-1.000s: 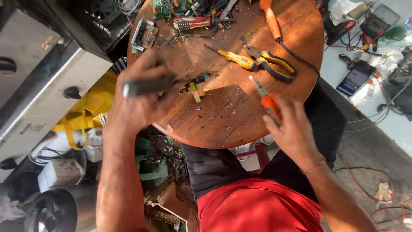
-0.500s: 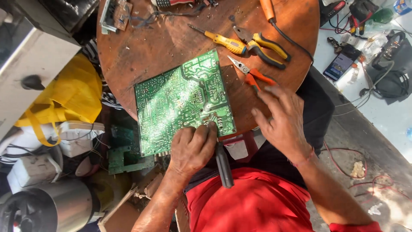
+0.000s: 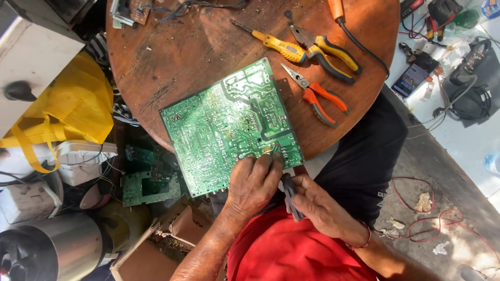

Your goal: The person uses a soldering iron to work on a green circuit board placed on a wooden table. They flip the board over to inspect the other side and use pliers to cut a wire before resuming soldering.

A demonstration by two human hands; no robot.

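Note:
A large green circuit board (image 3: 224, 125) lies solder side up on the round wooden table (image 3: 177, 52), its near corner overhanging the edge. My left hand (image 3: 254, 182) grips that near edge, fingertips pressed on the solder joints. My right hand (image 3: 320, 208) is just to its right, over my lap, with fingers closed around a dark slim tool (image 3: 290, 196) that points up toward the board. The two hands almost touch.
On the table beyond the board lie orange-handled needle-nose pliers (image 3: 319, 98), yellow-handled pliers (image 3: 330, 53), a yellow screwdriver (image 3: 276, 44) and an orange-handled corded tool (image 3: 336, 8). A second green board (image 3: 148, 183), a yellow bag (image 3: 73, 104), a metal pot (image 3: 57, 250) and a cardboard box (image 3: 151, 244) crowd the floor at left.
The board was laid on the table a second ago. My right hand has left the orange pliers and come down beside my left hand, onto the dark tool.

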